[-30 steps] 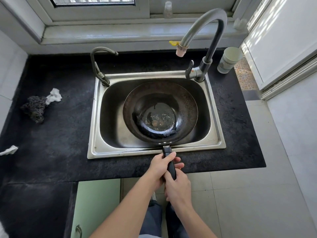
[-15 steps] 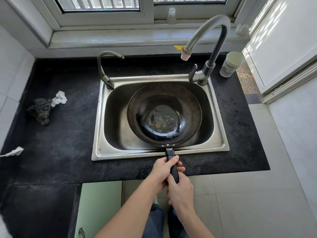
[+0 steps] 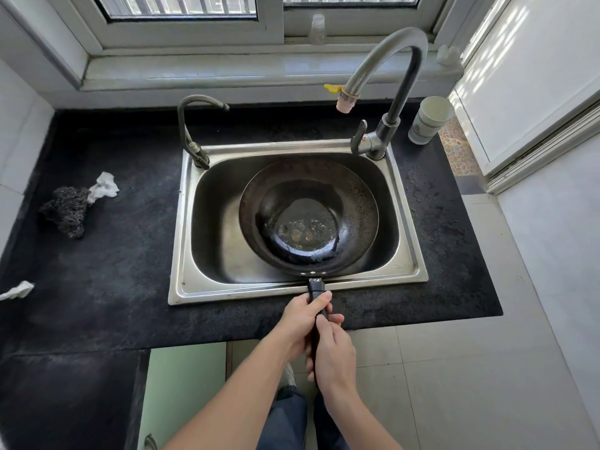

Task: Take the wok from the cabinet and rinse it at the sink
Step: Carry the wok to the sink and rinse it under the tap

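A dark round wok (image 3: 357,203) lies inside the steel sink (image 3: 207,287), toward its right side, with a little water pooled in its bottom. Its black handle (image 3: 315,289) sticks out over the sink's front rim. My left hand (image 3: 300,319) grips the handle close to the sink. My right hand (image 3: 334,355) grips it just behind, nearer to me. The tall curved tap (image 3: 389,60) arches over the sink from the back right; no water runs from its spout.
A smaller tap (image 3: 191,125) stands at the sink's back left. A paper cup (image 3: 428,120) is on the black counter (image 3: 97,271) at the back right. A steel-wool scrubber (image 3: 68,211) and crumpled tissues (image 3: 105,186) lie at left. A green cabinet door (image 3: 185,394) is below.
The wok has shifted slightly to the right in the sink while both hands keep their hold on the handle. The camera has tilted a little.
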`<state>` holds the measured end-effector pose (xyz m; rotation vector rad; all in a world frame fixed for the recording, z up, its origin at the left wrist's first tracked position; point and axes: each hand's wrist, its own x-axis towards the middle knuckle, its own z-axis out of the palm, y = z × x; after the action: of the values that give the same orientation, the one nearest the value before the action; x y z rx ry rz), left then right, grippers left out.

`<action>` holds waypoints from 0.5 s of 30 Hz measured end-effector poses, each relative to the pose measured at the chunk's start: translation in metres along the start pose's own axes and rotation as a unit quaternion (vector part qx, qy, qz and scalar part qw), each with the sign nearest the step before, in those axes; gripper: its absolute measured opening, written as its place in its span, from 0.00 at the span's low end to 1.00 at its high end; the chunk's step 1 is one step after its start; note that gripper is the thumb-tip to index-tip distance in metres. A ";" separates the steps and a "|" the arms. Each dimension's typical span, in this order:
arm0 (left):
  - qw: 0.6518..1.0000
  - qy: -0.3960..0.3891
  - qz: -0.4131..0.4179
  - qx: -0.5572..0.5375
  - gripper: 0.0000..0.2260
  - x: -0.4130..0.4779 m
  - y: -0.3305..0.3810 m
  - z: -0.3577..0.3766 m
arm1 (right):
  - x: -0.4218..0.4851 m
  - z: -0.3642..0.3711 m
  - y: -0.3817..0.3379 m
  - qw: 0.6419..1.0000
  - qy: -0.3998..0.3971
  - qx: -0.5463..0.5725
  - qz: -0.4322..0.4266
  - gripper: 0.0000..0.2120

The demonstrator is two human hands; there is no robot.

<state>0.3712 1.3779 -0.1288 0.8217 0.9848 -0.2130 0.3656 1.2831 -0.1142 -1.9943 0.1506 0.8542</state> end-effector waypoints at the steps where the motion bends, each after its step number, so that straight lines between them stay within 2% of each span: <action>1: 1.000 0.004 0.004 0.006 0.11 0.000 -0.001 0.000 | -0.001 0.002 0.001 1.000 0.005 -0.006 0.002 0.25; 4: 1.000 0.012 0.020 0.007 0.11 -0.002 -0.005 0.001 | -0.003 0.005 0.003 1.000 0.016 -0.027 -0.001 0.28; 7: 0.999 0.018 0.022 -0.022 0.10 -0.004 -0.008 0.004 | -0.003 -0.003 0.003 0.998 0.020 -0.052 -0.009 0.22; 12: 0.998 0.032 0.032 -0.044 0.10 -0.004 -0.010 0.005 | 0.001 -0.025 0.013 0.987 0.052 -0.146 -0.052 0.31; 15: 0.998 0.046 0.040 -0.032 0.11 -0.008 -0.012 0.007 | 0.003 -0.035 0.001 0.977 0.066 -0.190 -0.073 0.28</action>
<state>0.3653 1.3630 -0.1264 0.8157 1.0371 -0.0749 0.3851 1.2549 -0.1054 -2.3875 -0.0912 0.6938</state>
